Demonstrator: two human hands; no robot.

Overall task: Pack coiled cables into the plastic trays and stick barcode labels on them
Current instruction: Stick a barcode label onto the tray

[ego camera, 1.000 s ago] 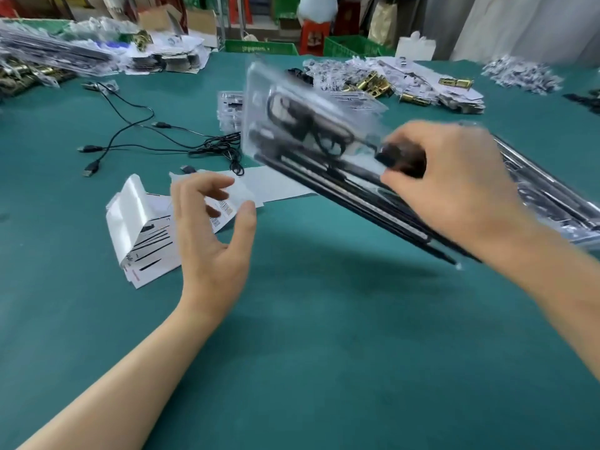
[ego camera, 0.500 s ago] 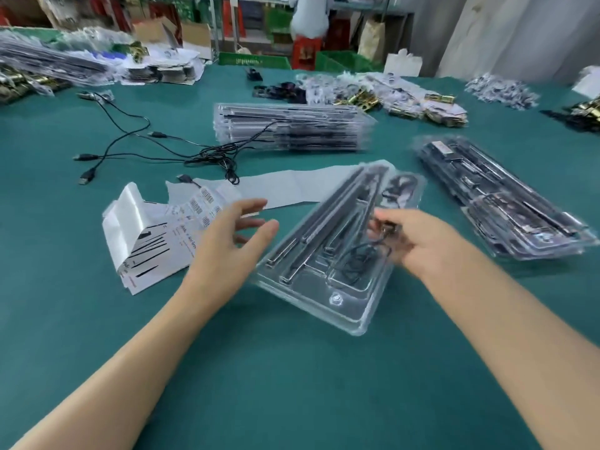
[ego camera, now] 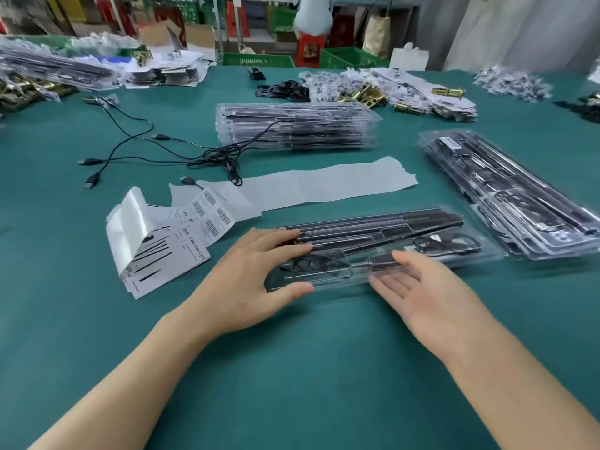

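A clear plastic tray with black bars and coiled black cables inside lies flat on the green table, its long side across my view. My left hand rests on the tray's left end, fingers on top and thumb at the near edge. My right hand lies with straight fingers against the tray's near edge at the middle. A sheet of barcode labels sits to the left, beside a folded stack of printed cards.
A stack of filled trays stands at the centre back, another stack at the right. Loose black USB cables trail at the left. A strip of label backing paper lies behind the tray. Brass parts and bags line the far edge.
The tray was carried tilted in my right hand, then swung round and laid flat crosswise on the table. My left hand moved onto its left end; my right hand let go and straightened.
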